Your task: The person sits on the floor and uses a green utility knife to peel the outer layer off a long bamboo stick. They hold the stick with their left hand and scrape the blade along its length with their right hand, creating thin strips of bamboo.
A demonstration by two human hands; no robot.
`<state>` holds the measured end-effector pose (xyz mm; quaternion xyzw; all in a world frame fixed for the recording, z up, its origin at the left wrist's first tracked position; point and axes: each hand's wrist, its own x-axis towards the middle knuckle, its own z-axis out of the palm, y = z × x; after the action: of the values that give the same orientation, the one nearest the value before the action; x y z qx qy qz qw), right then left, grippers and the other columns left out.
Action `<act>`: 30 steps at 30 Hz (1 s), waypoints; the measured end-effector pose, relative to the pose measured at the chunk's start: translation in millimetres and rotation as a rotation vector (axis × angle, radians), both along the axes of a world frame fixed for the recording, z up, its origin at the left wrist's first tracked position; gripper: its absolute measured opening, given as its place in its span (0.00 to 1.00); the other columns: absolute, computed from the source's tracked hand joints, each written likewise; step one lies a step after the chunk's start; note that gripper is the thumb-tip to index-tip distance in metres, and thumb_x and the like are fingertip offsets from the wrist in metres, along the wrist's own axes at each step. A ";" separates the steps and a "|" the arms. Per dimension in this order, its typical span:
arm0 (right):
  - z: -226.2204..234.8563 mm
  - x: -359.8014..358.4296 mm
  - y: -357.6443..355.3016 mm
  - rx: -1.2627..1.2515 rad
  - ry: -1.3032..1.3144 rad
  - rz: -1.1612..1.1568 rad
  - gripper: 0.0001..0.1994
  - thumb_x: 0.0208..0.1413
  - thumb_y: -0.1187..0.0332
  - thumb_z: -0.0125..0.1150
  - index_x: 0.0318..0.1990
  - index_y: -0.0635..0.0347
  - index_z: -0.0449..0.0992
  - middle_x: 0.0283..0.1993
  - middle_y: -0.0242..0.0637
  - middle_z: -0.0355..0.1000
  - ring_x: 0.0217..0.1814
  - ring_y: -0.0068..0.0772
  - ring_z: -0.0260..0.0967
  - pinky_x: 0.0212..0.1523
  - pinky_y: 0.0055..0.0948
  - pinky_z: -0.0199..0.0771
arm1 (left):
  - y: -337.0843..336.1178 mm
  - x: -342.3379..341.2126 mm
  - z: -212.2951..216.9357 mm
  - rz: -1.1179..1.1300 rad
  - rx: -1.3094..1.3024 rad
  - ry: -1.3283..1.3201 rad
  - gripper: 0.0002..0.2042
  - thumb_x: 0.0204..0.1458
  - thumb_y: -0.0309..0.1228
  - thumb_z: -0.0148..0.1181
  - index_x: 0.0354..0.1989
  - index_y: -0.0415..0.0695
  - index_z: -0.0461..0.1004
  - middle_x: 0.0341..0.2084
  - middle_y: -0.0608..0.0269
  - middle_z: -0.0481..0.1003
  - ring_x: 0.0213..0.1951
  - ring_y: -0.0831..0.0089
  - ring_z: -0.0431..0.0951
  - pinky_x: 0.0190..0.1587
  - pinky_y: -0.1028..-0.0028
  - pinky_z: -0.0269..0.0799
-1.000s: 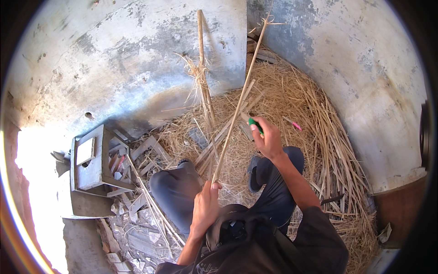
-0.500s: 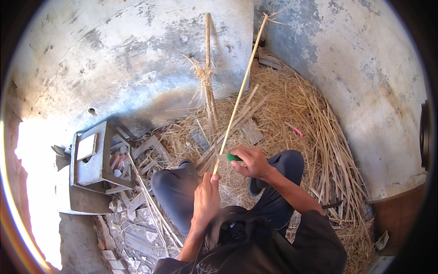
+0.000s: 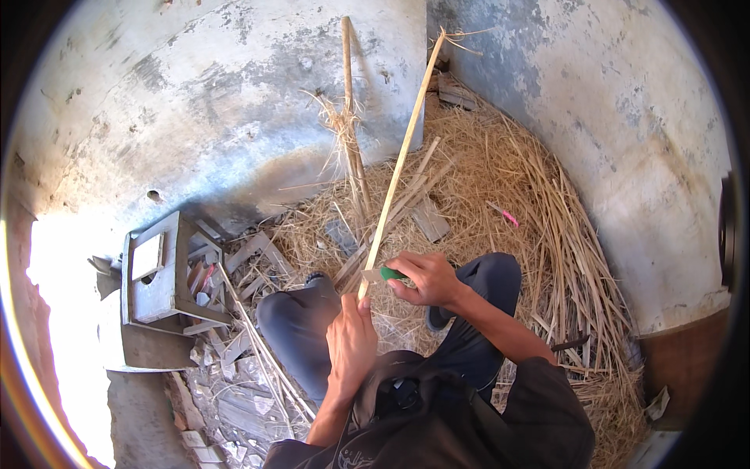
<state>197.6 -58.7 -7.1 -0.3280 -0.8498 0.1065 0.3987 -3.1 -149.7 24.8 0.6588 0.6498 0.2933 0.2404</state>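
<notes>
My left hand (image 3: 351, 340) is closed around the near end of a long, pale bamboo strip (image 3: 400, 160), thumb along it. The strip slants up and away toward the wall corner, with frayed fibres at its far tip. In my right hand (image 3: 431, 280) is a knife (image 3: 392, 273) with a green handle, gripped in closed fingers. Its short flat blade lies against the strip just beyond my left thumb. The strip's lowest end is hidden by my left hand.
Shavings and bamboo strips (image 3: 574, 258) cover the floor ahead and right. A fibre-wrapped pole (image 3: 348, 70) leans on the wall. Left lie a tipped wooden stool (image 3: 156, 270) and rubble (image 3: 242, 406). A pink-handled tool (image 3: 509, 218) rests on the shavings. My bent knees flank my hands.
The strip has turned, showing a wider face, and its far tip has shifted slightly left and down. My right hand and the knife have moved a little left and nearer me.
</notes>
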 end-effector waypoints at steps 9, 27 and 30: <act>-0.4 2.7 -0.9 0.020 -0.011 -0.049 0.11 0.59 0.62 0.67 0.45 0.58 0.80 0.34 0.34 0.77 0.28 0.38 0.78 0.28 0.34 0.78 | 0.4 -1.3 -2.6 -0.024 0.005 0.002 0.13 0.75 0.36 0.45 0.40 0.39 0.65 0.20 0.40 0.74 0.28 0.36 0.77 0.31 0.43 0.68; -6.9 29.4 31.9 -0.053 0.150 -0.355 0.11 0.63 0.63 0.64 0.45 0.61 0.80 0.37 0.43 0.80 0.32 0.41 0.80 0.31 0.35 0.80 | -11.8 -21.3 -6.6 -0.086 -0.023 0.008 0.10 0.73 0.32 0.47 0.42 0.38 0.66 0.21 0.40 0.74 0.28 0.35 0.77 0.31 0.44 0.68; 19.4 41.7 33.7 -0.047 0.203 -0.378 0.12 0.67 0.62 0.60 0.45 0.64 0.79 0.39 0.47 0.80 0.34 0.41 0.81 0.34 0.37 0.81 | -30.6 -28.7 -3.6 -0.100 -0.045 -0.036 0.09 0.73 0.31 0.48 0.42 0.37 0.66 0.21 0.40 0.74 0.28 0.36 0.76 0.31 0.44 0.68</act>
<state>239.3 -25.1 12.3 -0.4784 -0.7259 0.0821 0.4873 -31.7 -180.3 21.2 0.6794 0.6182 0.2781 0.2810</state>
